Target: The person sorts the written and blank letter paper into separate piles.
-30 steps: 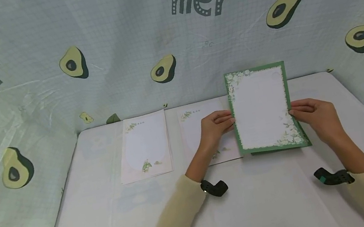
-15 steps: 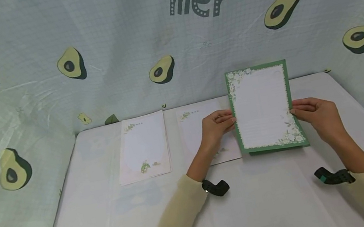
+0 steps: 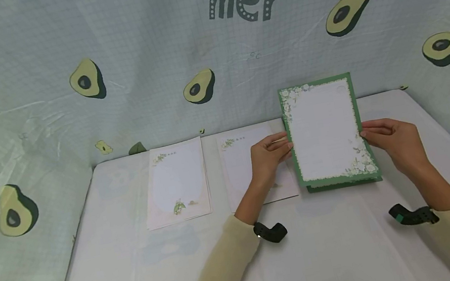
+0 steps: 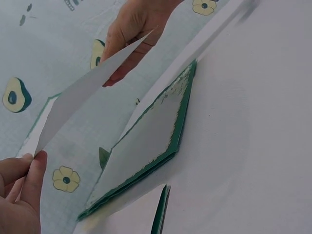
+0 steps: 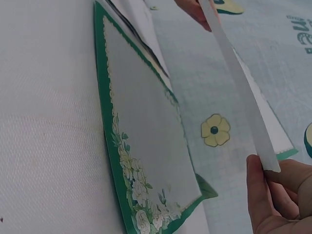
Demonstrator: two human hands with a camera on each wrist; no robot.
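Both hands hold up a sheet of stationery paper [image 3: 323, 130] with a green border and white flowers, raised above the table. My left hand [image 3: 268, 159] pinches its left edge between thumb and fingers. At the right edge, my right hand [image 3: 398, 144] pinches it the same way. Beneath, on the table, lies a matching green-bordered stack of paper [image 5: 146, 112], mostly covered by the raised sheet in the head view. From the wrist views, the raised sheet shows its plain pale back and stands well apart from the stack.
Left of the green stack lie a pink-edged stack of paper [image 3: 237, 171], partly behind my left forearm, and another pink-edged stack [image 3: 178, 181] farther left. All rest on the white table [image 3: 338, 246]. A curtain [image 3: 141, 75] printed with avocados hangs behind the table.
The sheet and both hands have risen slightly. More of the green stack shows below the sheet's lower edge. The pink-edged stacks have stayed in place on the table.
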